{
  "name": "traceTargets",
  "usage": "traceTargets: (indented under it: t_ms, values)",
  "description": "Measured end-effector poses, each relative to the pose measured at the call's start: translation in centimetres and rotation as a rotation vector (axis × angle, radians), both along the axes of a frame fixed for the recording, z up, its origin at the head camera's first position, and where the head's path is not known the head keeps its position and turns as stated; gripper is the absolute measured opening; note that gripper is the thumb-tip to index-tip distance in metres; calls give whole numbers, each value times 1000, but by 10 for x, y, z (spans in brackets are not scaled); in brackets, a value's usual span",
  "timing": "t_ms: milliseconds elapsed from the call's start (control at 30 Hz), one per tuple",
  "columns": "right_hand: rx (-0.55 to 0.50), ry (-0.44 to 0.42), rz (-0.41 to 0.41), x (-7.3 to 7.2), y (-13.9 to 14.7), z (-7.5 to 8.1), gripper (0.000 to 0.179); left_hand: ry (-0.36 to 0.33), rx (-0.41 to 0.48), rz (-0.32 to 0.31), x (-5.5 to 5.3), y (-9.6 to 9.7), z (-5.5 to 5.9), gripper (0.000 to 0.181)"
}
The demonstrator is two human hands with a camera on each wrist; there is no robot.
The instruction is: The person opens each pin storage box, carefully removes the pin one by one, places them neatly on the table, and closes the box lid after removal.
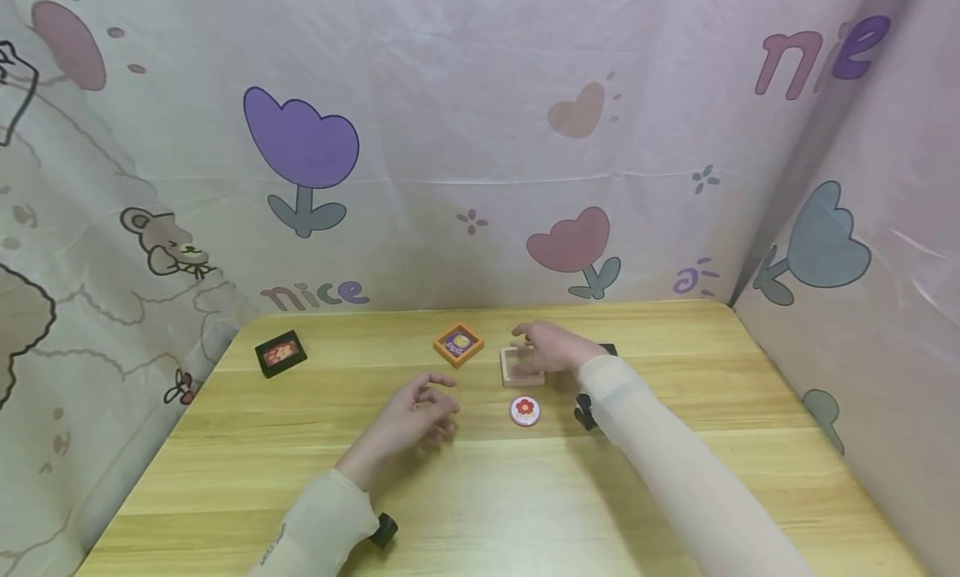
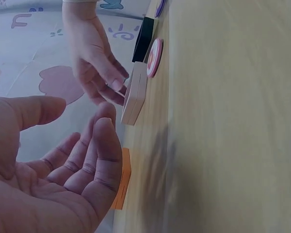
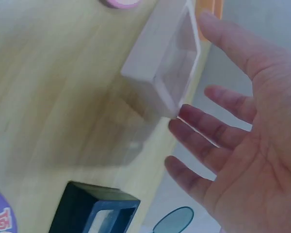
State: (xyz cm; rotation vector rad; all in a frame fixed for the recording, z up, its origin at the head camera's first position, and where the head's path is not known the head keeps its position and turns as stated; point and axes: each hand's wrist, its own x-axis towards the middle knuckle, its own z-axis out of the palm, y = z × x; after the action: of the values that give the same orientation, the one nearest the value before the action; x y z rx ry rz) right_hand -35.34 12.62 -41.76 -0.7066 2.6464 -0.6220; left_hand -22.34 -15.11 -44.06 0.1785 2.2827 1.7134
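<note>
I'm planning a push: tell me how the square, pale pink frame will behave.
The square, pale pink frame looks stiff, given its straight edges. Its recessed middle suggests lightness for its size. Broad and low, it would probably slide rather than tip.

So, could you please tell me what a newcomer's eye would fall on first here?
Most likely the big purple tulip printed on the backdrop, left of centre in the head view. Next, perhaps, the right hand at the pale frame on the table's far part, with the round red-flower badge just in front of that frame. The orange frame lies beyond the left hand.
</note>
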Motion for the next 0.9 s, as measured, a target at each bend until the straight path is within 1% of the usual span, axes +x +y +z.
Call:
traceTargets:
  t_ms: [100,200,333,467,667,800,900]
  values:
    - [-30,10,2,0,-5,4,71,-8,-15,31,-3,-2,2,47]
    - [-33,37,7,1,-14,9,67,-19,-25,62,-8,-4,2,47]
    - [-28,67,7,0,-29,13,64,-23,-40,100,-17,-6,2,49]
    - [-25,71,1,-1,-45,15,64,-26,-82,128,-27,-7,1,54]
    - [-16,105,30,-6,-67,14,61,-28,-125,138,-39,-7,2,67]
    - [-29,96,42,-8,-76,10,61,-32,-165,145,-45,-7,3,75]
    - [-45,86,42,-9,-80,7,60,-26,-199,139,-50,-7,2,79]
